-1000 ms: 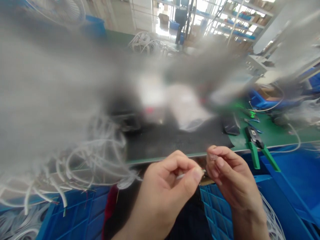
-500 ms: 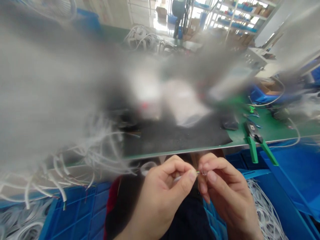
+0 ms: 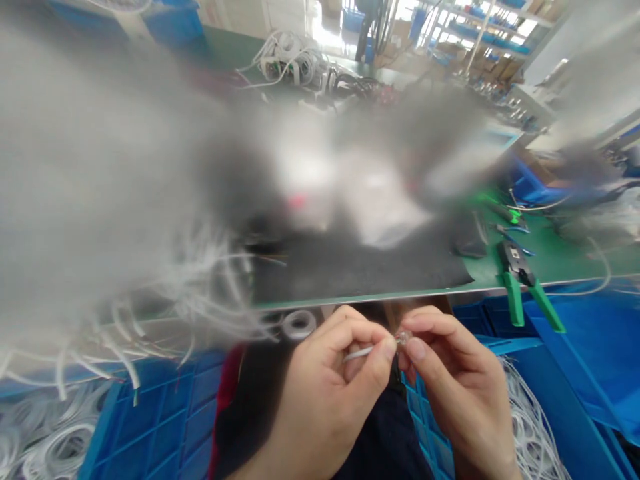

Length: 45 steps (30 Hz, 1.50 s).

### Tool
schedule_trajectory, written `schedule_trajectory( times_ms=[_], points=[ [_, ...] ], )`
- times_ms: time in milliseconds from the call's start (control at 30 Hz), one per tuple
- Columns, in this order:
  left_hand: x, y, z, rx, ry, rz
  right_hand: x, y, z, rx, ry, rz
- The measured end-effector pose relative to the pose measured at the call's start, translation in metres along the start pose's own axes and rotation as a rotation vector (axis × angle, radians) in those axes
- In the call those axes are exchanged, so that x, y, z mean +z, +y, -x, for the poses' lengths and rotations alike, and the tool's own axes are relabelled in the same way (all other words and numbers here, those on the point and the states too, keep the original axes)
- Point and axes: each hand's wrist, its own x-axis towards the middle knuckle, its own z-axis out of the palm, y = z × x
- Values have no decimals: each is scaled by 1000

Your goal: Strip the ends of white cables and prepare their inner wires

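My left hand (image 3: 325,387) pinches a thin white cable (image 3: 358,353) between thumb and forefinger, close to its end. Facing it, my right hand (image 3: 460,380) grips a small clear plastic plug (image 3: 404,337) in its fingertips. The cable end meets the plug, but how far the wires reach inside is too small to tell. Both hands are just below the table's front edge, over my lap. A crimping tool (image 3: 523,270) with green handles lies on the table at the right, touched by neither hand.
Blurred white cables (image 3: 215,287) hang over the table edge at left. Blue crates (image 3: 145,413) with coiled cables stand at both sides. A black mat (image 3: 320,270) covers part of the green table (image 3: 565,230). A white roll (image 3: 299,325) is beyond my left hand.
My hands have come slightly closer together. Coloured wires showed between the fingertips before; now the clear plug is visible at the cable end. The view has shifted a little.
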Motion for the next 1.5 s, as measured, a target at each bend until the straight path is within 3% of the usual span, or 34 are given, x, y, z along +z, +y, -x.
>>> schedule_trajectory(
  times_ms=[267, 633, 1067, 1500],
  points=[
    [1, -4, 5, 90, 66, -60, 7, -1, 2, -123, 27, 199],
    [-1, -3, 8, 126, 64, -31, 7, 4, 8, -233, 35, 313],
    [1, -7, 11, 166, 102, -71, 10, 3, 10, -253, 42, 330],
    [-3, -11, 9, 87, 106, -95, 9, 4, 10, -200, 60, 378]
  ],
)
